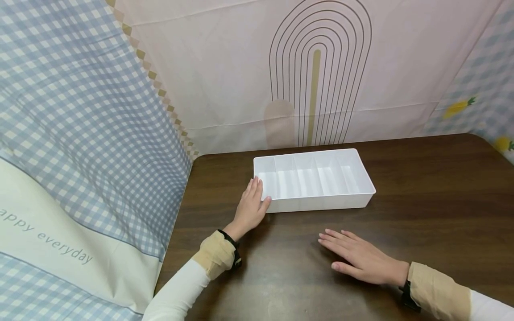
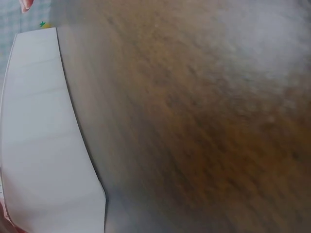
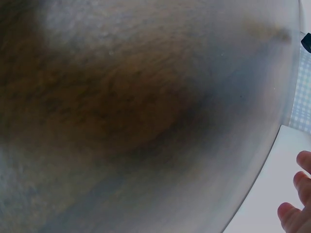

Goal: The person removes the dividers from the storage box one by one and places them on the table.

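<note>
A white oblong tray (image 1: 317, 203) with a row of several compartments lies on the table, and no contents show in it. My left hand (image 1: 250, 207) rests against its left end, fingers straight along the side and thumb at the near corner. The tray's long outer wall (image 2: 39, 116) fills the left of the left wrist view. My right hand (image 1: 363, 258) is held flat with fingers extended, in front of the tray and apart from it, holding nothing. Some right fingertips (image 3: 289, 213) show at the edge of the right wrist view.
The dark brown wooden table (image 1: 433, 191) has a glossy patch near its front. A pale cloth (image 1: 225, 67) with an arch pattern hangs behind it. Blue checked cloth (image 1: 100, 111) hangs along the left side, and more hangs at the far right.
</note>
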The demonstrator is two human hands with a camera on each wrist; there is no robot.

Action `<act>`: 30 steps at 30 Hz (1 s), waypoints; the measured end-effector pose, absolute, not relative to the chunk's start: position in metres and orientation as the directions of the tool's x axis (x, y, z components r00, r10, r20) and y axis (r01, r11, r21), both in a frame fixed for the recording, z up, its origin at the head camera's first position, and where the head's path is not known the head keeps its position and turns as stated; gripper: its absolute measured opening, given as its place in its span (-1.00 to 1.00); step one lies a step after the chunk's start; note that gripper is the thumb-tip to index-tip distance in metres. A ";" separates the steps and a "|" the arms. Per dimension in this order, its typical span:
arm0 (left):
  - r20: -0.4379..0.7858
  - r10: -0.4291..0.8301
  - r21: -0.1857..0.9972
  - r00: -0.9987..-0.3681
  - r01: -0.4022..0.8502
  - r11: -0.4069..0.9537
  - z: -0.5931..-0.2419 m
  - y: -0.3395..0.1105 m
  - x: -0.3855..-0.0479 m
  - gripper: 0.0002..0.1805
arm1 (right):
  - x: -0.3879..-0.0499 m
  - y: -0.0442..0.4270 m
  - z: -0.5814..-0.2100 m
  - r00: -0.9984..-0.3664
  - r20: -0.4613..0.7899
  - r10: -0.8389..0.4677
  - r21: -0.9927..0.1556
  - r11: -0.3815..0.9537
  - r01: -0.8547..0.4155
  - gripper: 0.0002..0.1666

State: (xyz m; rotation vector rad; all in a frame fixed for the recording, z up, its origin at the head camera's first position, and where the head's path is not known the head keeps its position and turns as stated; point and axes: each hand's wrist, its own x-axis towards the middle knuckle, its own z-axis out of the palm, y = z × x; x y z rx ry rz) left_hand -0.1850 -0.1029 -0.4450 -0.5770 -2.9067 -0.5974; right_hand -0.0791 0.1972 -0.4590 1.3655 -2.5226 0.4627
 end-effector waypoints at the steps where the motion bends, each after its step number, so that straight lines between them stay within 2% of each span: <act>1: 0.195 0.339 0.366 -0.920 0.389 0.845 -0.445 -0.103 -0.186 -0.34 | -0.079 0.197 -0.459 -0.536 0.353 -0.767 -0.162 0.514 -0.842 -0.35; 22: 0.162 0.235 0.571 -0.958 0.285 0.769 -0.446 -0.098 -0.196 -0.37 | -0.077 0.196 -0.461 -0.552 0.343 -0.760 -0.177 0.525 -0.833 -0.33; 30: 0.161 0.209 0.609 -0.965 0.264 0.748 -0.447 -0.096 -0.200 -0.36 | -0.079 0.195 -0.461 -0.558 0.334 -0.759 -0.176 0.531 -0.829 -0.33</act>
